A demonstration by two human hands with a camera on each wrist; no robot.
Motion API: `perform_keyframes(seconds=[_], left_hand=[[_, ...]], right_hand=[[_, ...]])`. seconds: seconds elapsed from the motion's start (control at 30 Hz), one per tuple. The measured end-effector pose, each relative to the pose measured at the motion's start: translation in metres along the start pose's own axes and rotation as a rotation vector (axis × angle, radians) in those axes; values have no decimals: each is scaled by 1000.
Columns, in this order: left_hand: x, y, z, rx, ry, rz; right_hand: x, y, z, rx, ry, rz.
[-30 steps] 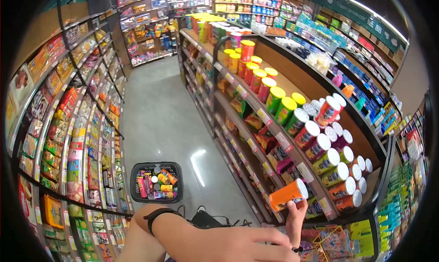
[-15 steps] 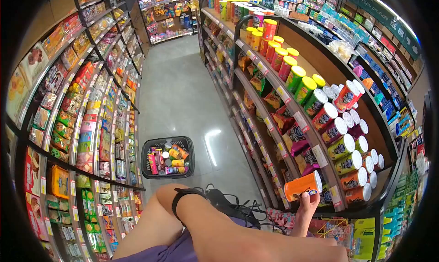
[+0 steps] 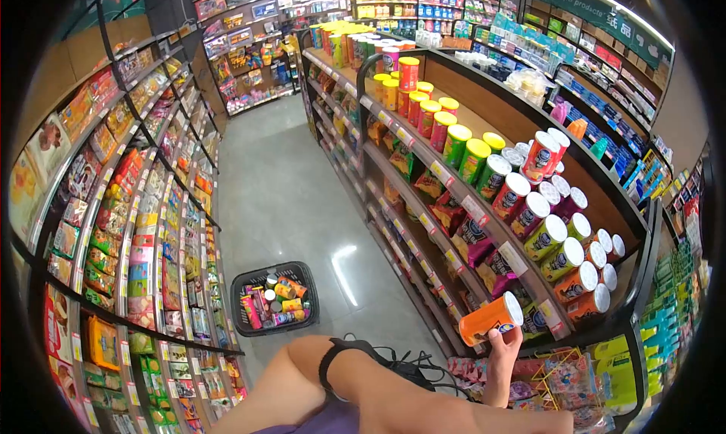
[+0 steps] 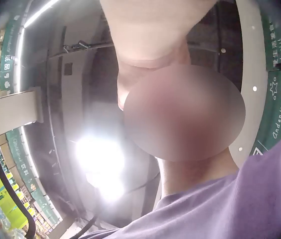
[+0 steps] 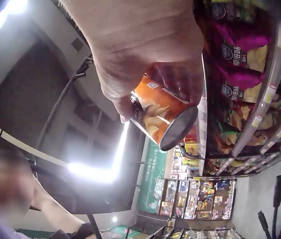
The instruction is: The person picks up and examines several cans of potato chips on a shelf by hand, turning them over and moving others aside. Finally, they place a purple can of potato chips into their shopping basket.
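Observation:
My right hand (image 3: 503,351) grips an orange snack can (image 3: 482,322) near its lidded end, with the thumb across its side. The can is tipped nearly onto its side in front of the shelf edge, white lid to the right. Its metal base and a picture of chips show on the orange can (image 5: 158,107) in the right wrist view. My left forearm (image 3: 431,404) crosses the bottom of the head view. In the left wrist view my left hand (image 4: 153,37) is raised near the blurred face; its fingers are hidden.
Rows of lidded snack cans (image 3: 563,260) stand on the top shelf (image 3: 465,199) at right, with chip bags (image 3: 476,241) below. On the aisle floor (image 3: 280,199) sits a black basket (image 3: 236,290) holding several snack cans and packs. Packed shelves (image 3: 144,222) line the left.
The head view shifts about, moving shelf and basket in the frame. My left hand's fingers, seen earlier at the bottom, are out of the head view. My right hand keeps hold of the orange snack can.

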State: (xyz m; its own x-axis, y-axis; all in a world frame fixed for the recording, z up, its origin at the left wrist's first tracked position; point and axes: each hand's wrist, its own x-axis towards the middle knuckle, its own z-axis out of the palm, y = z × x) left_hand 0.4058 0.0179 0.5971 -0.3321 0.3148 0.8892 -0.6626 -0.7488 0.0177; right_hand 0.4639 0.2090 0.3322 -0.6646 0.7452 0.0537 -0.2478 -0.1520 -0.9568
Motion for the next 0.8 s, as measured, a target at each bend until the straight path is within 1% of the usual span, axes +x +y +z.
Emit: perform_keyframes(seconds=[0.03, 0.07, 0.13, 0.17, 0.23, 0.27, 0.33, 0.37, 0.43, 0.47, 0.57, 0.6, 0.63, 0.73, 0.77, 0.8], left_hand=[[1, 0, -1, -16, 42, 6], [4, 1, -12, -2, -63, -32], [3, 5, -20, 4, -169, -75], [3, 8, -19, 112, -145, -137], [2, 12, -22, 196, -132, -197], [4, 15, -28, 704, -291, -1], [8, 23, -26, 1219, -449, 206], [11, 24, -17, 1322, -406, 225], [16, 21, -10, 1388, -322, 276], [19, 20, -7, 1420, -279, 298], [25, 38, -7, 1453, -437, 192], [28, 44, -7, 1448, -490, 161], [25, 45, -4, 1417, -411, 131], [20, 76, -7, 1327, -548, -81], [17, 73, -4, 1552, -395, -129], [19, 74, -11, 1643, -434, -128]], right_hand=[[-3, 1, -1, -1, 29, 10], [-5, 4, -3, 6, 30, 11], [-8, 6, -8, 13, 39, 6], [-11, 3, -7, 12, 39, 11], [-14, 3, -11, -9, 50, 32], [-14, 3, -10, 12, 33, 32], [-10, 7, -10, 7, 21, 17], [-13, 2, -6, 16, 16, 42], [-15, -7, -7, -14, 18, 91], [-15, -13, -2, 15, -5, 66], [-11, -12, -6, 4, -13, 97], [-11, -15, -4, 17, -32, 61], [-13, -17, -4, 31, -36, 59], [-11, -28, -1, 54, -78, 49], [-13, -31, -1, 64, -85, 47], [-14, -30, -3, 68, -82, 36]])
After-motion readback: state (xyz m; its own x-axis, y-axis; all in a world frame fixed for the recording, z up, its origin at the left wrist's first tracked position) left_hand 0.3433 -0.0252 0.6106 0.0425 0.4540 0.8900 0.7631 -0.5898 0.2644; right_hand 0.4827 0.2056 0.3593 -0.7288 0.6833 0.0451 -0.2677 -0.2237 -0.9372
